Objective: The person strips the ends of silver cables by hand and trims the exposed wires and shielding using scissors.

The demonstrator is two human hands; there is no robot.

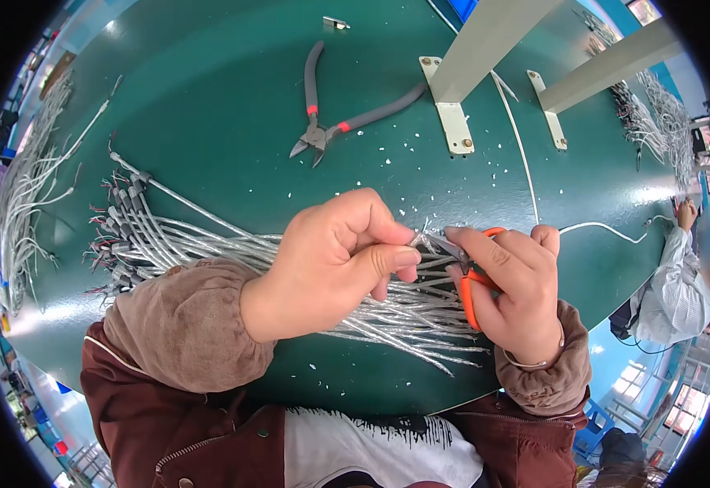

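Note:
My left hand (338,256) is closed, pinching a silvery cable (416,238) between thumb and forefinger near its frayed end. In my right hand (511,285) is a pair of orange-handled scissors (470,305), its blades pointing left at the frayed strands. The blades touch or nearly touch the cable; how far they are apart I cannot tell. Beneath both hands lies a bundle of silvery braided cables (184,240). Its left ends carry dark grey sleeves and thin red and black wires. My left hand hides part of the bundle.
Diagonal cutters (316,134) with grey handles lie spread beyond my hands. Two metal posts (485,53) are bolted to the green table (233,106). More cables (34,187) lie at the left edge. White scraps are scattered about. Another person (680,285) sits at the right.

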